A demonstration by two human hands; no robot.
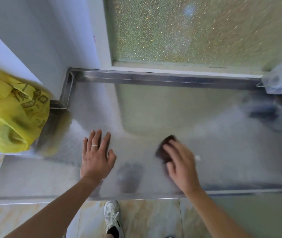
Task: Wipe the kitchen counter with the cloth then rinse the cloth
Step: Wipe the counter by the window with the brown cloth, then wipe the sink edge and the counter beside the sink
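a white shoe (111,216) stands on the floor below. the left hand (97,156) lies flat on the shiny counter (231,152), fingers wide. just to its right, the blurry right hand (181,163) presses a dark cloth (166,147) on the counter. farther left sits a yellow bag (11,110).

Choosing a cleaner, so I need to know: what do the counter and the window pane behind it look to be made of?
The counter looks like stainless steel with a brushed, dull sheen: grey, softly reflective, with a folded metal rim at the back. The window pane looks like frosted, pebble-textured glass: translucent and speckled with glints. The frame is blurred, so neither is certain.
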